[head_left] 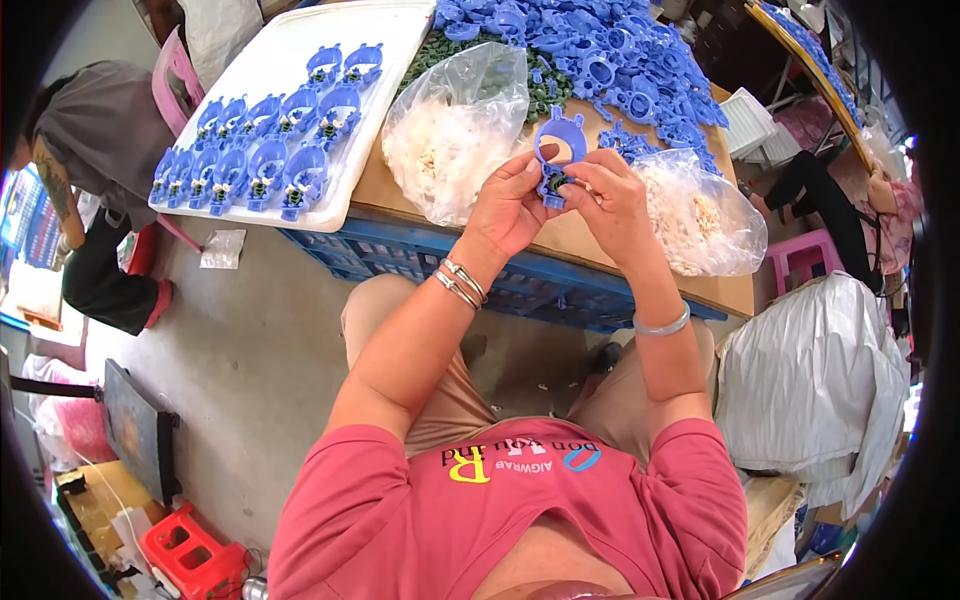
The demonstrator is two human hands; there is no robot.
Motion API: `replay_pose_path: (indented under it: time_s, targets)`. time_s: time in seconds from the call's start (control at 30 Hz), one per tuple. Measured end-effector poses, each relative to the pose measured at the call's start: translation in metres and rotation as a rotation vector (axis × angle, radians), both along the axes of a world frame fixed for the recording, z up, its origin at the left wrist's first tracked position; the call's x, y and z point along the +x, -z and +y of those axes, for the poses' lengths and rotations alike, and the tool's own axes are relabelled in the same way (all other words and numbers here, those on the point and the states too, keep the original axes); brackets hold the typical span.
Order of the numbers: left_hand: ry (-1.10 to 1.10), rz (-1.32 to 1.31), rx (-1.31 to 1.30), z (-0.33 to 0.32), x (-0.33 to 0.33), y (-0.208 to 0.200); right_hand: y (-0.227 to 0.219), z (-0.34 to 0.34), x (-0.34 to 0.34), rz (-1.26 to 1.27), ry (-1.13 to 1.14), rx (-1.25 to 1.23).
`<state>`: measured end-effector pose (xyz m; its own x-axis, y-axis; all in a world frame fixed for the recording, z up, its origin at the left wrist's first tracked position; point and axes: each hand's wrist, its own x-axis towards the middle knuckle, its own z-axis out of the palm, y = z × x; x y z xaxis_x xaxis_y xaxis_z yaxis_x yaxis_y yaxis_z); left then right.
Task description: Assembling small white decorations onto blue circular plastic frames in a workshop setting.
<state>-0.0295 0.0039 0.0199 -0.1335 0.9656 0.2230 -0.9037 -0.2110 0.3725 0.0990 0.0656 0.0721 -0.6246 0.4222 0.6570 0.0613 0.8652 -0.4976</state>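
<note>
Over the table's front edge, my left hand [510, 205] grips a blue plastic toy figure shell [562, 132] upright, its round open ring on top. My right hand [615, 205] is closed, thumb and fingers pinching at the shell's lower part, where a small dark green piece [556, 182] shows. Whether the right fingers hold a separate small part is hidden. Clear bags of small cream-coloured pieces lie on either side, the left bag [440, 150] and the right bag [695, 215]. A pile of dark green parts [545, 85] lies behind my hands.
A white tray [345, 195] at the left holds rows of blue figures [265, 165] with green and cream parts. A large heap of blue shells [610, 60] covers the table's back. Blue crates [400, 250] support the brown tabletop [735, 290]. Other people sit at left and right.
</note>
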Motion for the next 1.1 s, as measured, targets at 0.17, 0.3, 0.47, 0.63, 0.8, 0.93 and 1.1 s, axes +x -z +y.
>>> replay_pose_path:
  time_s: [0.17,0.3,0.47,0.63,0.8,0.93,1.1]
  targets:
    - [0.001,0.059,-0.042,-0.001,0.002,-0.003,-0.005,-0.002,0.0,-0.019,-0.05,0.029]
    - [-0.032,0.122,-0.086,-0.002,0.002,-0.004,-0.014,-0.003,0.002,-0.118,-0.069,0.031]
    - [0.012,0.149,-0.092,-0.003,0.001,-0.006,-0.015,0.0,0.0,-0.223,-0.091,0.149]
    - [0.012,0.181,-0.084,-0.004,0.002,-0.007,-0.012,0.001,-0.003,-0.194,-0.01,0.177]
    - [-0.03,0.143,-0.109,-0.003,-0.001,-0.003,-0.009,-0.001,-0.003,-0.062,0.033,0.027]
    - [-0.037,0.112,-0.135,-0.003,0.001,-0.006,-0.004,0.002,0.0,-0.05,-0.025,0.014]
    - [-0.101,0.078,-0.182,0.003,-0.001,0.0,-0.001,-0.002,0.0,-0.12,-0.101,0.133]
